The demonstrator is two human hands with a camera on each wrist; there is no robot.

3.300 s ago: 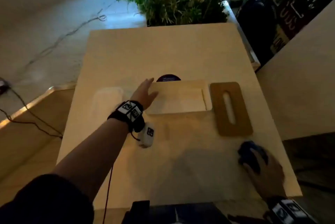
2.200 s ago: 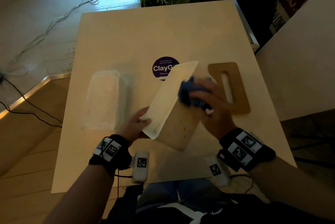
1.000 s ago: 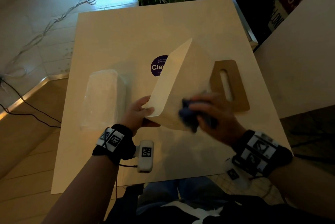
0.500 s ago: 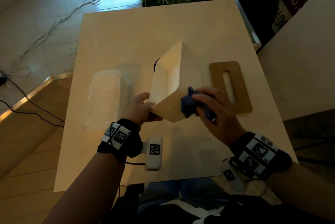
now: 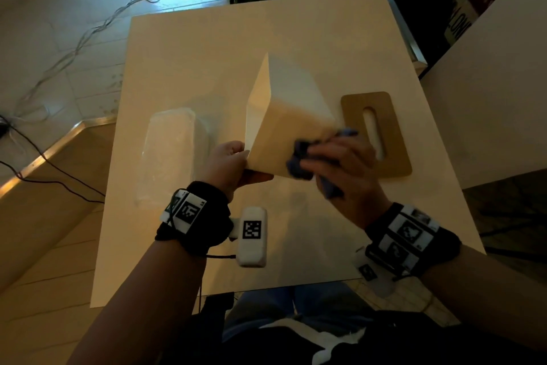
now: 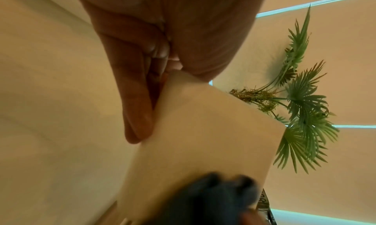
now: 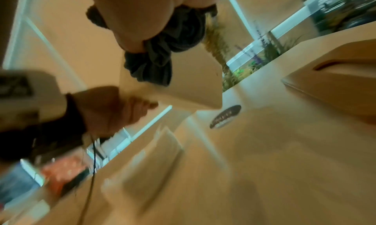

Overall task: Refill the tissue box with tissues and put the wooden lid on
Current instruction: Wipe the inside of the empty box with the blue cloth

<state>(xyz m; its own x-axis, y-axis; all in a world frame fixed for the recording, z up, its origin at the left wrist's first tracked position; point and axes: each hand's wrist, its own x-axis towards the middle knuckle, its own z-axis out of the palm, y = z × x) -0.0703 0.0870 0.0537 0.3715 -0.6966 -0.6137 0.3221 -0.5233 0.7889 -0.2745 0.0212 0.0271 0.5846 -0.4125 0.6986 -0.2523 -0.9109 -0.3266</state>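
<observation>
The tissue box (image 5: 284, 125) has been tipped further over than it was a second ago: half a second back its open mouth still faced left and up, and now its near corner is lifted off the table (image 5: 183, 39) with a plain side wall turned toward the person. The right hand (image 5: 346, 175), whose grip is curled tight round a crumpled dark blue cloth (image 5: 299, 157), has slid from the box's lower edge onto that wall and presses the cloth against it. The left hand (image 5: 228, 163) holds its grip pinched on the box's near bottom corner, thumb under and fingers over, as the left wrist view shows. This reads as wiping the box clean before filling, so the refill itself has not yet begun.

The box is a pale cream, smooth-walled rectangular shell, open on one face and seemingly empty, held tilted above the middle of the table. The tissue pack (image 5: 168, 154), wrapped in clear film, lies flat just left of the left hand, untouched. The wooden lid (image 5: 393, 157), brown with rounded corners and a long central slot, lies flat on the table just right of the right hand, apart from the box
</observation>
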